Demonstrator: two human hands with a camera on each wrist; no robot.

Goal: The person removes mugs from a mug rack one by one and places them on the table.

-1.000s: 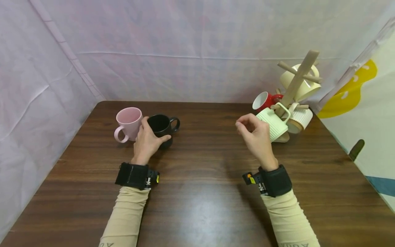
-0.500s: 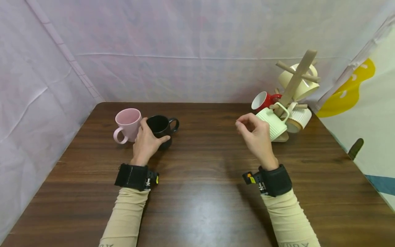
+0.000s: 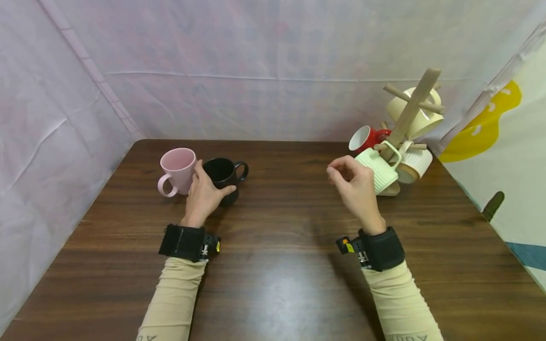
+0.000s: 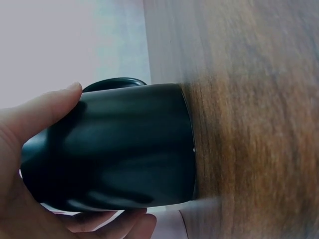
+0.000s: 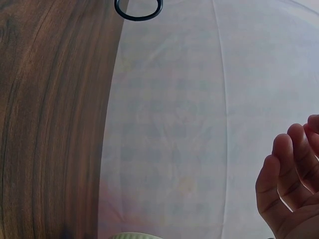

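Note:
My left hand (image 3: 204, 195) holds a black mug (image 4: 119, 144) by its side, thumb on the near side and fingers round the far side. The mug is upright at the tabletop, its handle (image 3: 241, 172) pointing right. Just left of it stands a pink mug (image 3: 178, 166), handle towards the lower left. My right hand (image 3: 353, 187) hovers over the table with loosely curled fingers (image 5: 283, 164) and nothing in them. Close behind it, a ribbed mint-green mug (image 3: 377, 170) hangs on a wooden mug tree (image 3: 411, 109).
The mug tree also carries a red mug (image 3: 364, 138), a cream mug (image 3: 415, 121) and a white ribbed mug (image 3: 415, 163). The brown wooden table (image 3: 273, 246) ends at a pale cloth backdrop (image 3: 256, 71). A patterned cloth (image 3: 512, 189) hangs at the right.

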